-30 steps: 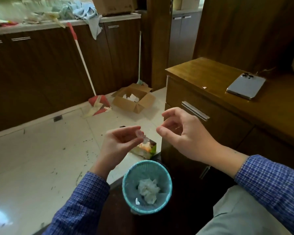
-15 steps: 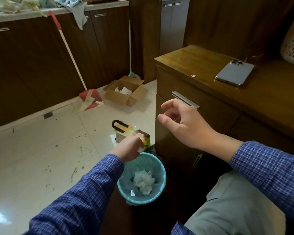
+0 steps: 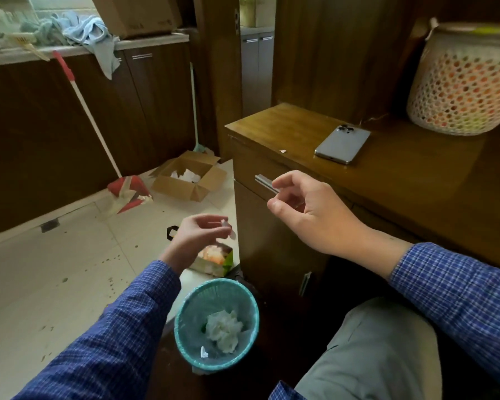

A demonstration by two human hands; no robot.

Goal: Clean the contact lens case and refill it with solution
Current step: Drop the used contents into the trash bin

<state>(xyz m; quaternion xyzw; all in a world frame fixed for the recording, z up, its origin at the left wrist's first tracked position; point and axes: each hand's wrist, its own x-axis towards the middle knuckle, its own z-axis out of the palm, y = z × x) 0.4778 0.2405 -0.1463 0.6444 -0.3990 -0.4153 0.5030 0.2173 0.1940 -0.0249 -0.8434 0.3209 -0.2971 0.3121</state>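
Observation:
My left hand (image 3: 198, 238) hangs above and a little behind the teal waste bin (image 3: 177, 330) and pinches a small clear object (image 3: 228, 226) at its fingertips; the object is too small to identify. My right hand (image 3: 309, 215) floats in front of the wooden cabinet's drawer handle (image 3: 264, 181), fingers loosely curled, thumb and forefinger apart, with nothing in it. Crumpled white tissue (image 3: 224, 329) lies inside the bin. No solution bottle is in view.
A phone (image 3: 342, 144) lies face down on the cabinet top (image 3: 272, 125), with a mesh basket (image 3: 462, 82) at the back right. On the floor are a colourful carton (image 3: 217, 259), an open cardboard box (image 3: 189, 177) and a red dustpan (image 3: 127, 192).
My left hand dipped down to the bin's rim half a second ago and has risen again, palm turned up. The right hand stayed in front of the drawer.

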